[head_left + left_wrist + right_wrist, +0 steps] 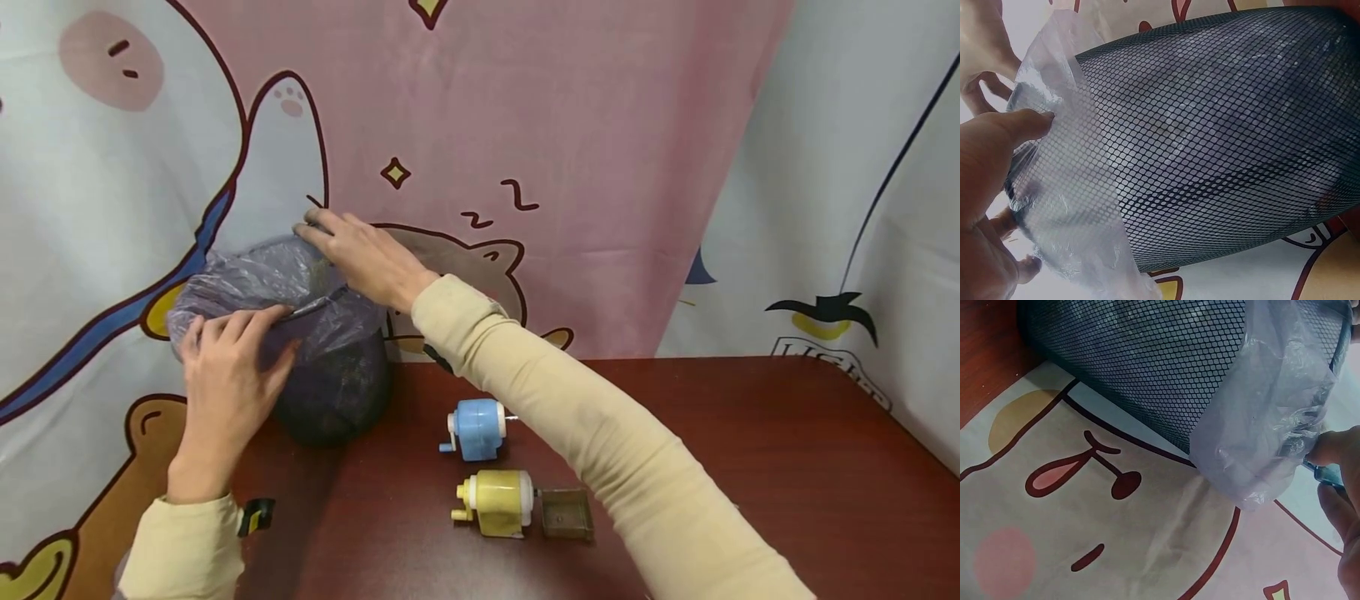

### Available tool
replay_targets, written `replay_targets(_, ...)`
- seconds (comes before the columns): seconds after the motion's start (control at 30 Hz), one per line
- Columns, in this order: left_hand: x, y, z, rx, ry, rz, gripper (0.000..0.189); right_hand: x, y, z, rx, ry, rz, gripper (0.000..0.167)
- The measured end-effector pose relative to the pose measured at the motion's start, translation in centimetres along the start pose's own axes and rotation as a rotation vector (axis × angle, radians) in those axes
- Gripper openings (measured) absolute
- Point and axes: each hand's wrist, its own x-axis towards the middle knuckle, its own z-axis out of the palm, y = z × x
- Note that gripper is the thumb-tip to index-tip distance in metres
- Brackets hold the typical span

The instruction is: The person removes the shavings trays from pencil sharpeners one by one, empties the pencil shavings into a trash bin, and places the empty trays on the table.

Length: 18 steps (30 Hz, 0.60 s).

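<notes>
A dark mesh wastebasket (337, 392), lined with a pale purple plastic bag (330, 325) folded over its rim, leans toward me at the left. My left hand (228, 375) grips the near rim, its thumb (1029, 125) pressing the bag outside. At the far right of the opening is my right hand (367, 254). It pinches a small translucent blue-green plastic piece (1329, 475), mostly hidden by the fingers. On the table stand a blue crank pencil sharpener (478, 429) and a yellow one (498, 502); a brownish clear drawer (566, 515) lies right beside the yellow one.
A reddish-brown tabletop (750, 467) spreads to the right. Behind it hangs a cartoon-printed cloth (600, 167), close to the wastebasket. My right forearm (585, 417) passes above the table beside the sharpeners.
</notes>
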Motion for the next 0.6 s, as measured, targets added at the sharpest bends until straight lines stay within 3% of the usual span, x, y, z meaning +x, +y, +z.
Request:
replay_targets(0.27, 0.04, 0.1, -0.02, -0.006, -0.003, -0.004, 0.042, -0.25, -0.08, 0.07, -0.034, 0.023, -0.053, 0.057)
replay_targets(0.6, -0.07, 0.15, -0.09, -0.005, -0.012, -0.012, 0.043, -0.34, -0.44, -0.1, -0.07, -0.017, -0.113, 0.062)
